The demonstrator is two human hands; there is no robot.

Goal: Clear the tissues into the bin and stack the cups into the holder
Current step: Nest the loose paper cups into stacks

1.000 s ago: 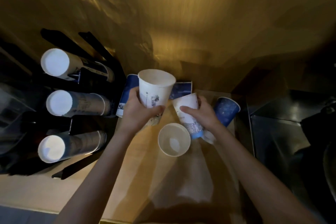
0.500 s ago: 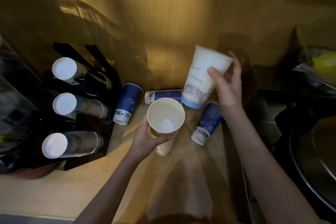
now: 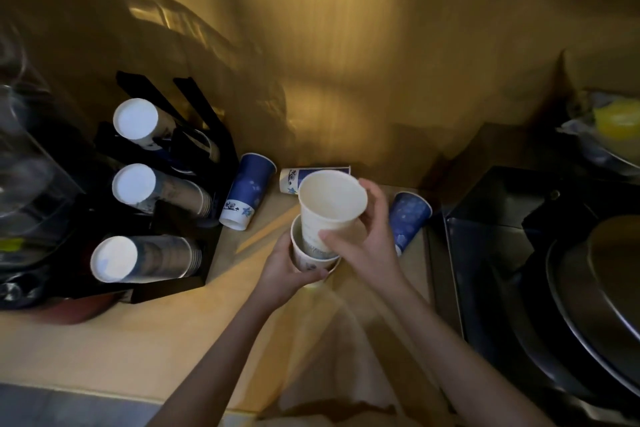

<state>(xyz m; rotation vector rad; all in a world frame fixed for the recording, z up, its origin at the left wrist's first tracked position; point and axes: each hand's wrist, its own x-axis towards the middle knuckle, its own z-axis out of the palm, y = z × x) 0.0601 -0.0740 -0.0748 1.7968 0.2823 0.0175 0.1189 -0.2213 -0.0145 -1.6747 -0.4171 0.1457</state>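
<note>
My left hand (image 3: pixel 285 269) grips a white paper cup (image 3: pixel 308 263) upright above the wooden counter. My right hand (image 3: pixel 363 239) holds a taller white cup (image 3: pixel 329 208), its base partly nested inside the lower one. A blue cup (image 3: pixel 247 194) stands upside down next to the black cup holder (image 3: pixel 173 288). Another blue cup (image 3: pixel 310 177) lies on its side behind the held cups. A third blue cup (image 3: pixel 408 215) leans at the right, partly behind my right hand. The holder carries three slanted stacks of cups (image 3: pixel 152 191). No tissues or bin are visible.
The wooden counter (image 3: pixel 138 350) runs along a wooden back wall. A black box and a dark metal sink area (image 3: pixel 519 253) lie at the right, with round metal trays (image 3: pixel 606 305). A clear container (image 3: pixel 24 166) stands at the far left.
My right hand has brought the taller white cup down from beside the wall into the cup in my left hand. My left hand has stayed roughly in place.
</note>
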